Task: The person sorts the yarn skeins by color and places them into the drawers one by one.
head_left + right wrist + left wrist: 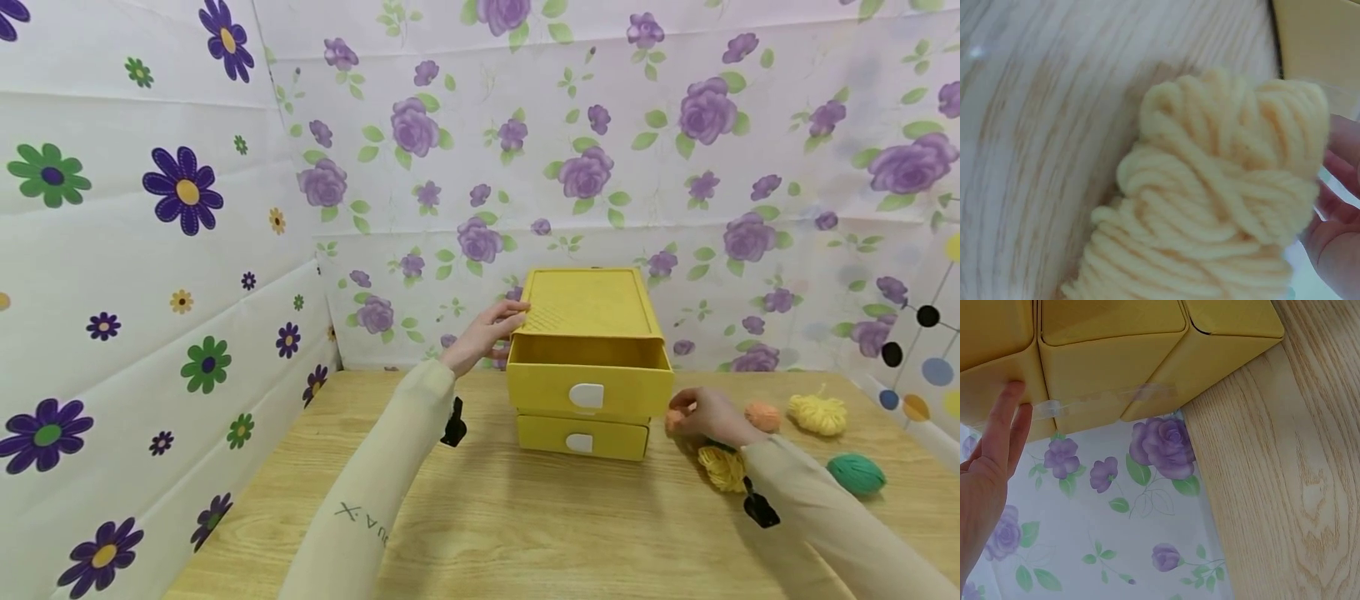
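A yellow drawer unit (588, 300) with white handles stands on the table, its upper drawer (547, 392) pulled out and the lower drawer (555, 435) closed. My left hand (483, 333) rests against the unit's left side near the top edge; in the left wrist view its extended fingers (1005, 419) touch the yellow wall. Right of the drawers, my right hand (712, 414) pinches a small orange yarn ball (672, 422), partly covered by the fingers. A yellow yarn skein (722, 469) lies just below that hand and fills much of the right wrist view.
Farther right on the wooden table (465, 533) are another orange yarn ball (762, 417), a pale yellow skein (817, 414) and a green yarn ball (857, 474). A flowered cloth backdrop (450, 167) rises behind the unit and along the left side.
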